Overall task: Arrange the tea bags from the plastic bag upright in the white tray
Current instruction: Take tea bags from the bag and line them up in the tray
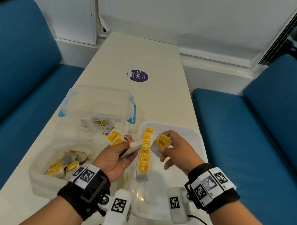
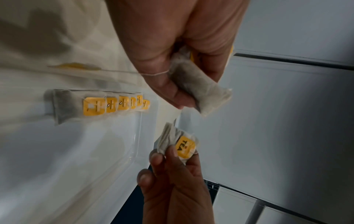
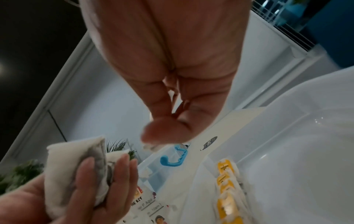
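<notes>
Room: I see blue sofas [image 1: 14, 62] on both sides of a long white bench [image 1: 143, 56], with a white blind [image 1: 180, 9] behind it.
Bench, left: plastic bag [image 1: 41, 171] of loose tea bags [image 1: 62, 164]; clear lidded box [image 1: 99, 106] behind it.
Left hand [image 1: 114, 157]: my fingers curl round a small bundle of tea bags [image 1: 133, 148], above the gap between bag and tray.
White tray [image 1: 194, 137]: row of upright tea bags [image 1: 145, 151] along its left wall; its right part bare.
Right hand [image 1: 178, 152]: I pinch one tea bag labelled TEA [image 1: 161, 144] above the tray.
Far bench: purple sticker [image 1: 137, 75], open surface around it.
</notes>
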The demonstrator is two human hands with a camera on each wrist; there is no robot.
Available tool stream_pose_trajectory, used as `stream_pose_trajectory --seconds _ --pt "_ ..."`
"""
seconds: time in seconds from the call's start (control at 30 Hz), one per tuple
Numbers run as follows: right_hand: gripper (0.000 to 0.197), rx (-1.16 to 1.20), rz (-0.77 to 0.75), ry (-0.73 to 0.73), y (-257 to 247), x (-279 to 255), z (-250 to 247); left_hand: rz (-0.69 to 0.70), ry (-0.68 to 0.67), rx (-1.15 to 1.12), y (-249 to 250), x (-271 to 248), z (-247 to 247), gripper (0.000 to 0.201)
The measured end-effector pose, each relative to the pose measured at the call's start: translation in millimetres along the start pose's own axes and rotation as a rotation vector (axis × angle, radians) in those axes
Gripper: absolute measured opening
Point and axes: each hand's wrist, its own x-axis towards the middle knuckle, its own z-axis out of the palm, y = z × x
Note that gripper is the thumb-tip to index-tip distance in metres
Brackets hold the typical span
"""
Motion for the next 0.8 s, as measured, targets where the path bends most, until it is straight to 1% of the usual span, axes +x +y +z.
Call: stream_pose_trajectory --seconds 0.1,0.2,0.23,0.3,0.33,0.4,0.5,0.57,0.63,0.7,0.8 --pt "0.010 -0.087 0.021 -0.021 -2 -1 0 0.004 0.005 -0.004 3 2 -3 0.018" --pt "0.012 -0.081 0.049 -0.093 0 -1 -1 0.003 0.009 -0.007 5 3 -6 0.018" --pt "0.013 -0.125 0.059 -0.099 0 -1 -1 0.003 0.009 -0.009 6 3 -6 0.017" --pt "0.017 -0.324 0.066 -0.073 4 1 -3 0.003 0.008 -0.007 6 2 -6 0.017" --pt "0.020 -0.386 0.069 -0.066 6 2 -3 0.004 0.009 -0.005 7 2 -6 0.017" --pt "0.022 -0.407 0.082 -0.062 8 4 -3 0.006 0.012 -0.007 8 2 -8 0.017" --pt "0.016 -0.396 0.099 -0.025 8 7 -3 0.004 0.019 -0.002 9 4 -10 0.017" --pt "0.014 -0.425 0.110 -0.032 9 10 -3 0.000 0.024 0.003 8 6 -12 0.016" --pt "0.011 -0.448 0.150 -0.073 10 13 -1 -0.009 0.019 0.007 8 6 -12 0.015" --pt "0.010 -0.499 0.216 -0.150 13 17 3 -0.019 0.012 0.019 7 7 -12 0.014" --pt "0.011 -0.673 0.291 -0.287 17 22 14 -0.022 0.017 0.019 5 9 -13 0.014"
